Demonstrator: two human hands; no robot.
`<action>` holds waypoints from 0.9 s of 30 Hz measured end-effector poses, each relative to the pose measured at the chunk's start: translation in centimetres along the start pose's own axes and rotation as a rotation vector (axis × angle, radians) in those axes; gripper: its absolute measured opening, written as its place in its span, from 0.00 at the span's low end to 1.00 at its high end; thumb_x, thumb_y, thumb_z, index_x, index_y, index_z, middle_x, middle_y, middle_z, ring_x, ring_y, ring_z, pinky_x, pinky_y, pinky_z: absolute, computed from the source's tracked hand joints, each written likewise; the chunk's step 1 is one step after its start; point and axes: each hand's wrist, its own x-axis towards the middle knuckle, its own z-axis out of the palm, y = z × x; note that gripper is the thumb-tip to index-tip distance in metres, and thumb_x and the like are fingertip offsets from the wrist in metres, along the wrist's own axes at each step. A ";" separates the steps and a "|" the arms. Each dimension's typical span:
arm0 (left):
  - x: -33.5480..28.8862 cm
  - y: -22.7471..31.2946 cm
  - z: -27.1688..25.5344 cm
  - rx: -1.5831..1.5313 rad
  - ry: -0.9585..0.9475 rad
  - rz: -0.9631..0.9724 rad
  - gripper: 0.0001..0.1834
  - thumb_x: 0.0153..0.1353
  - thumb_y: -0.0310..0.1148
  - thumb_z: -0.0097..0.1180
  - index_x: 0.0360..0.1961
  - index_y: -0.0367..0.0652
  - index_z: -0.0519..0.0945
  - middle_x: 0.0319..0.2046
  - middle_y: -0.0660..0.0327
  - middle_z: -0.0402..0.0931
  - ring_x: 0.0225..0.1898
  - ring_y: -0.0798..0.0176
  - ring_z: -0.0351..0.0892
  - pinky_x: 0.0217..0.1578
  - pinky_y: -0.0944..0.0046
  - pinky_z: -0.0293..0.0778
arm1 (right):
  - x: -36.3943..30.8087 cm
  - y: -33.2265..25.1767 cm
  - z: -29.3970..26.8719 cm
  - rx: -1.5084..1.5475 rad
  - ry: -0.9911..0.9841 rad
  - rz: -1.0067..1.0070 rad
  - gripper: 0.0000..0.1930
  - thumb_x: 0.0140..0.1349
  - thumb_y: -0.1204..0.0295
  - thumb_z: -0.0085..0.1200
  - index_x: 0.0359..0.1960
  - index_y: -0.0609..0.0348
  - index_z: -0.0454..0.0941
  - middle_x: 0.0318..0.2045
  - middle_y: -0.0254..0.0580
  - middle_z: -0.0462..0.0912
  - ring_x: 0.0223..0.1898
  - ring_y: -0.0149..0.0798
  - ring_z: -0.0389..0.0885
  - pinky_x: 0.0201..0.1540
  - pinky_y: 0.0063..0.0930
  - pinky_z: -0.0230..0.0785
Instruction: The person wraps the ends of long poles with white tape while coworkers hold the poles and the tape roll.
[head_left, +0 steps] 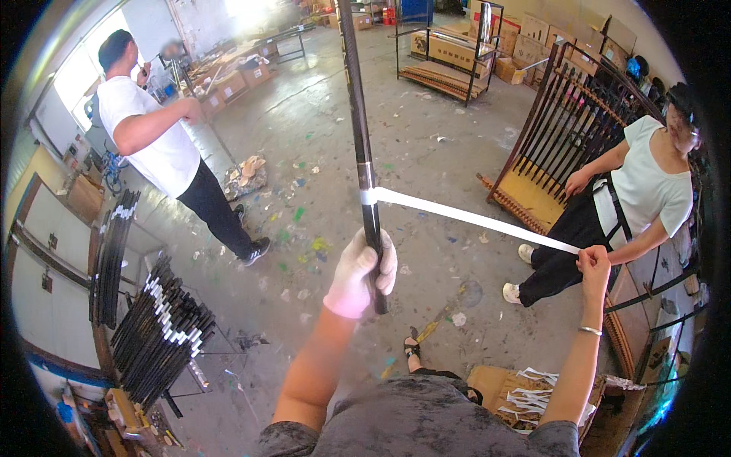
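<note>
In the middle, a long black tube stands nearly upright, its top running out of the picture. My left hand, in a pale glove, is wrapped round it near its lower end. Just above that hand a white band circles the tube. From the band a white tape strip stretches taut to the right and slightly down. My bare right hand pinches the strip's far end between thumb and fingers. Close to my right forearm, several loose white strips lie on a cardboard box.
Stacked black tubes with white bands rest on a stand at the left. One person stands back left, another at right beside a rack of dark tubes. A metal shelf frame and cardboard boxes stand farther back.
</note>
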 end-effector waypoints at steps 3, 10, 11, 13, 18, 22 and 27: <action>0.1 0.8 -0.4 0.011 -0.048 -0.082 0.24 0.58 0.50 0.57 0.41 0.41 0.68 0.17 0.67 0.62 0.14 0.73 0.60 0.13 0.72 0.57 | 0.2 -0.6 -1.1 0.003 -0.008 0.032 0.07 0.57 0.75 0.57 0.25 0.62 0.71 0.25 0.28 0.67 0.26 0.21 0.63 0.28 0.16 0.57; 0.5 0.7 -1.1 0.237 0.081 0.049 0.24 0.59 0.52 0.55 0.39 0.41 0.68 0.18 0.66 0.64 0.15 0.73 0.62 0.14 0.72 0.60 | -0.2 -1.9 -3.6 -0.060 0.009 -0.014 0.07 0.58 0.75 0.56 0.26 0.59 0.71 0.25 0.26 0.67 0.23 0.20 0.61 0.23 0.14 0.57; 0.4 1.1 -0.9 0.265 0.072 0.026 0.24 0.59 0.52 0.55 0.39 0.41 0.68 0.19 0.66 0.64 0.16 0.72 0.62 0.15 0.72 0.60 | -0.4 -2.6 -4.1 -0.072 0.011 0.000 0.07 0.59 0.75 0.56 0.26 0.59 0.71 0.26 0.26 0.67 0.23 0.20 0.61 0.22 0.14 0.58; 0.3 1.4 -1.1 0.209 0.047 -0.013 0.22 0.60 0.50 0.54 0.38 0.41 0.68 0.19 0.66 0.65 0.16 0.72 0.63 0.16 0.72 0.61 | -0.6 -2.4 -4.6 -0.075 0.020 -0.075 0.06 0.59 0.74 0.55 0.26 0.59 0.72 0.26 0.26 0.68 0.22 0.20 0.61 0.18 0.13 0.58; 1.0 0.3 -1.2 0.174 0.112 0.005 0.17 0.62 0.45 0.52 0.38 0.41 0.68 0.19 0.65 0.65 0.16 0.72 0.62 0.16 0.71 0.61 | -0.5 0.3 -7.7 -0.144 0.046 -0.085 0.07 0.58 0.74 0.56 0.25 0.60 0.71 0.23 0.26 0.67 0.25 0.21 0.62 0.26 0.16 0.57; 1.6 0.4 -0.4 0.332 0.125 0.015 0.11 0.63 0.39 0.52 0.37 0.45 0.67 0.19 0.65 0.64 0.15 0.71 0.62 0.14 0.70 0.59 | -0.8 0.2 -8.6 -0.140 0.102 -0.125 0.08 0.58 0.75 0.55 0.24 0.59 0.69 0.21 0.24 0.64 0.24 0.21 0.59 0.27 0.16 0.53; 2.8 0.6 -1.8 0.003 0.091 -0.026 0.11 0.67 0.40 0.45 0.35 0.43 0.67 0.20 0.67 0.61 0.19 0.71 0.61 0.19 0.70 0.59 | -3.0 -0.9 -9.6 -0.133 -0.019 0.031 0.06 0.57 0.74 0.55 0.25 0.62 0.73 0.21 0.30 0.71 0.25 0.24 0.66 0.29 0.20 0.59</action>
